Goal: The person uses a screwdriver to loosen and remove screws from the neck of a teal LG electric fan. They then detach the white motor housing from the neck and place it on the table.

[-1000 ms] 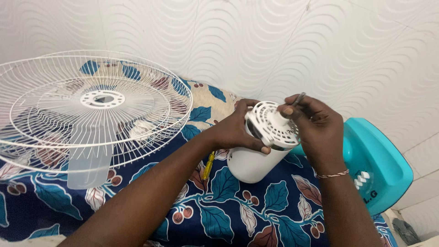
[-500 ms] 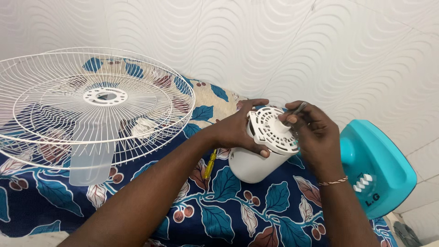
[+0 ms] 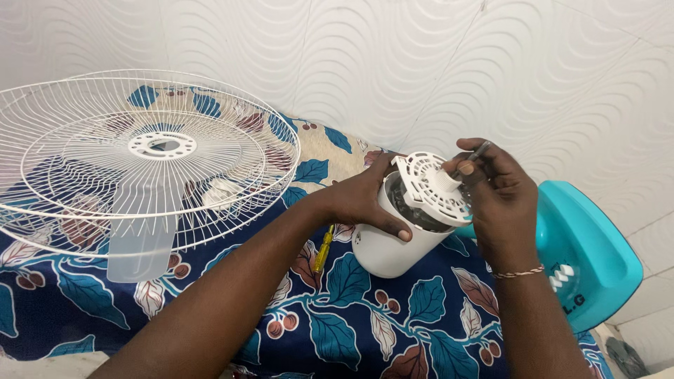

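Observation:
My left hand (image 3: pixel 365 200) grips the white cylindrical motor housing (image 3: pixel 390 249), which stands tilted on the patterned cloth. My right hand (image 3: pixel 495 193) holds the white vented round cover (image 3: pixel 430 186) by its centre hub, lifted slightly off the housing so a dark gap shows beneath it. A thin grey metal shaft (image 3: pixel 477 153) sticks up between my right thumb and fingers.
Two stacked white wire fan guards (image 3: pixel 147 158) with a translucent blade (image 3: pixel 137 245) under them lie at the left. A yellow-handled screwdriver (image 3: pixel 321 251) lies beside the housing. A teal fan base (image 3: pixel 586 253) sits at the right. A blue leaf-patterned cloth (image 3: pixel 365 323) covers the surface.
The vented cover has lifted and tipped off the housing top, opening a dark gap. My right hand rose slightly with it; my left hand kept its grip.

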